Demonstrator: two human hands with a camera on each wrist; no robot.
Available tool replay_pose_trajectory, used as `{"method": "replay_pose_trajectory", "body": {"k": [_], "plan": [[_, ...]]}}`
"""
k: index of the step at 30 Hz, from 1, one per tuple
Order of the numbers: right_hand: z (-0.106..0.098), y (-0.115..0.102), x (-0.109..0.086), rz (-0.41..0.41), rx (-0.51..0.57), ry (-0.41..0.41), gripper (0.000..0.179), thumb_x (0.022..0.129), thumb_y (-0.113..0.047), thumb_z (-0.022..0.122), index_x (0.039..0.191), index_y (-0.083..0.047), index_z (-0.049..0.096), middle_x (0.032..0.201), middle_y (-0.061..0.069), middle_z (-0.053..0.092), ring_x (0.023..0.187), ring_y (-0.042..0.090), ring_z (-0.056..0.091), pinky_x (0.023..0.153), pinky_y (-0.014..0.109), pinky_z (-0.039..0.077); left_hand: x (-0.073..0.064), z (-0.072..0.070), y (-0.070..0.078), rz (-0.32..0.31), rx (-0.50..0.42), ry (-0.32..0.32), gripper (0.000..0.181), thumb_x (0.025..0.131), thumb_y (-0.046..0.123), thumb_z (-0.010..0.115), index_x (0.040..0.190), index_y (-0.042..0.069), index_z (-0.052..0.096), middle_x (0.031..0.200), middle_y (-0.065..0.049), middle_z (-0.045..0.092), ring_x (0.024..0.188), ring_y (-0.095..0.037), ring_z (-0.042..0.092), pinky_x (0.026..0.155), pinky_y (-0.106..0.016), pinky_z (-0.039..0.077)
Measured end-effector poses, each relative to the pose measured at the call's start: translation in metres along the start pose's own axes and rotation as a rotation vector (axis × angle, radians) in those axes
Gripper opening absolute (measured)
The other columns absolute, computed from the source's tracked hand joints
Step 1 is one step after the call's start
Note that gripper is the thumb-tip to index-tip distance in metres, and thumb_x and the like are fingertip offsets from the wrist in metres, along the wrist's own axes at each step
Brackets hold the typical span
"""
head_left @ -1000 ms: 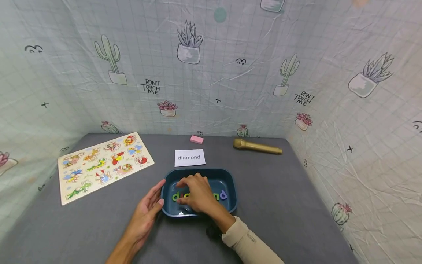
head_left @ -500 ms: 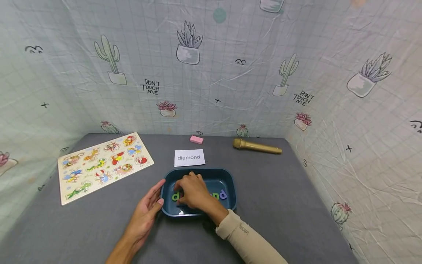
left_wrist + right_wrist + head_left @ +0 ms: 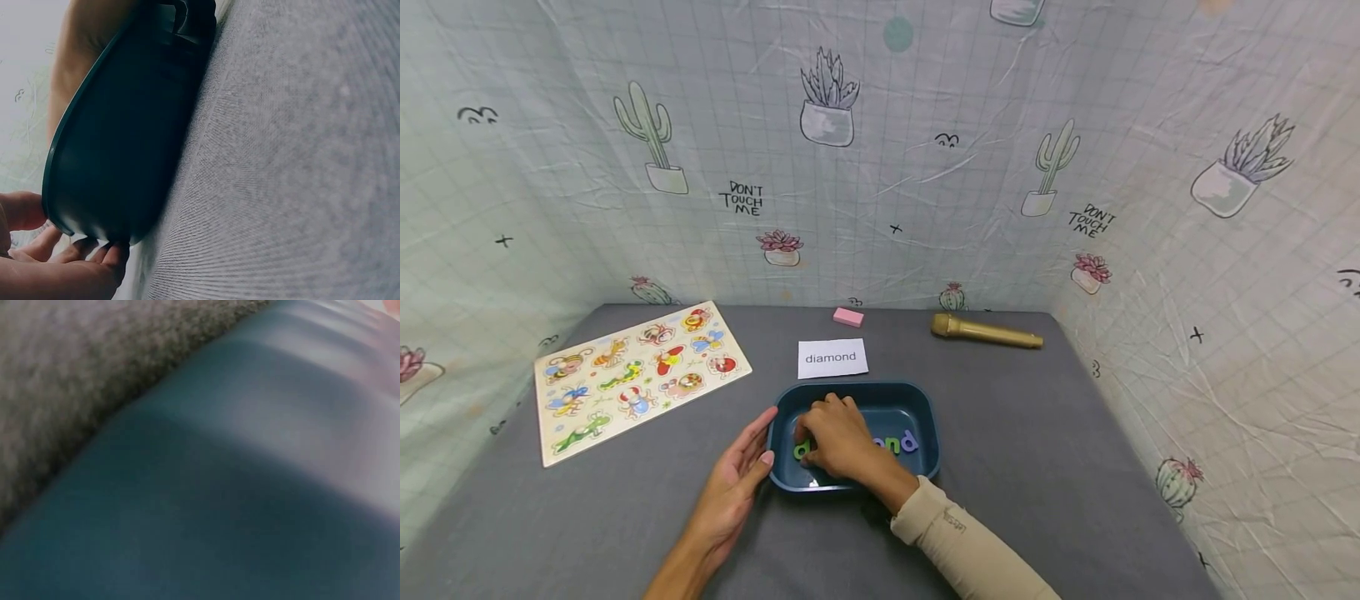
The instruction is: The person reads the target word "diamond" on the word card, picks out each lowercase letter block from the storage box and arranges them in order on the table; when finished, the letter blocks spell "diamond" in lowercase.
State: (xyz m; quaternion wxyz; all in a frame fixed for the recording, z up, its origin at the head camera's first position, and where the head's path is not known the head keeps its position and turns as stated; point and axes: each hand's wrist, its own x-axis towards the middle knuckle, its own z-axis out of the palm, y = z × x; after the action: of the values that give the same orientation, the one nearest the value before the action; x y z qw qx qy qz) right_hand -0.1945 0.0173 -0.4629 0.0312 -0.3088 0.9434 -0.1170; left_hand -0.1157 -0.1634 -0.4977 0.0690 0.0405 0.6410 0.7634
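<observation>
A dark blue tray (image 3: 910, 406) stands on the grey table, with coloured plastic letters inside. My left hand (image 3: 735, 479) rests against the tray's left end, fingers fairly straight and thumb near the rim. In the left wrist view those fingertips (image 3: 115, 256) touch the outer wall. My right hand (image 3: 838, 437) reaches into the tray, index finger and thumb curled about a green letter d (image 3: 802, 451) at the left of the row. It hides the middle letters. A green n (image 3: 892, 446) and a purple d (image 3: 909, 442) show to its right.
A white card (image 3: 832, 358) reading "diamond" lies behind the tray, with a pink block (image 3: 847, 317) beyond it. A gold microphone (image 3: 988, 331) lies at the back right. An insect puzzle board (image 3: 643, 379) is at the left. Printed fabric hangs behind the table.
My right hand has moved slightly left in the tray, and its index finger and thumb have come down around the green d. My left hand has stayed at the tray's end.
</observation>
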Motion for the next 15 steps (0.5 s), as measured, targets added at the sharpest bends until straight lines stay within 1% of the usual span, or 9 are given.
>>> {"method": "replay_pose_trajectory", "body": {"k": [2, 8, 15], "plan": [[-0.002, 0.002, -0.003, -0.008, 0.029, 0.016, 0.023, 0.083, -0.034, 0.093, 0.104, -0.029, 0.083, 0.101, -0.01, 0.073, 0.094, 0.01, 0.051, 0.088, 0.031, 0.04, 0.0, 0.001, 0.0, -0.005, -0.001, 0.001, 0.061, 0.113, 0.011, 0.049, 0.169, 0.013, 0.025, 0.177, -0.011, 0.021, 0.165, -0.03, 0.015, 0.11, -0.004, 0.037], [-0.013, 0.008, -0.014, -0.023, 0.105, 0.107, 0.021, 0.086, -0.034, 0.09, 0.105, -0.028, 0.083, 0.103, -0.01, 0.072, 0.096, 0.01, 0.051, 0.096, 0.033, 0.042, -0.002, 0.002, 0.001, -0.014, 0.012, 0.013, 0.061, 0.113, 0.012, 0.05, 0.169, 0.013, 0.025, 0.178, -0.01, 0.02, 0.165, -0.03, 0.014, 0.108, -0.003, 0.037], [-0.032, 0.017, -0.031, 0.008, 0.134, 0.16, 0.024, 0.088, -0.035, 0.088, 0.11, -0.028, 0.082, 0.11, -0.009, 0.073, 0.112, 0.014, 0.057, 0.105, 0.04, 0.044, 0.0, 0.002, 0.002, -0.023, 0.044, 0.014, 0.061, 0.113, 0.014, 0.051, 0.169, 0.016, 0.026, 0.178, -0.007, 0.019, 0.166, -0.03, 0.012, 0.107, -0.002, 0.035]]}}
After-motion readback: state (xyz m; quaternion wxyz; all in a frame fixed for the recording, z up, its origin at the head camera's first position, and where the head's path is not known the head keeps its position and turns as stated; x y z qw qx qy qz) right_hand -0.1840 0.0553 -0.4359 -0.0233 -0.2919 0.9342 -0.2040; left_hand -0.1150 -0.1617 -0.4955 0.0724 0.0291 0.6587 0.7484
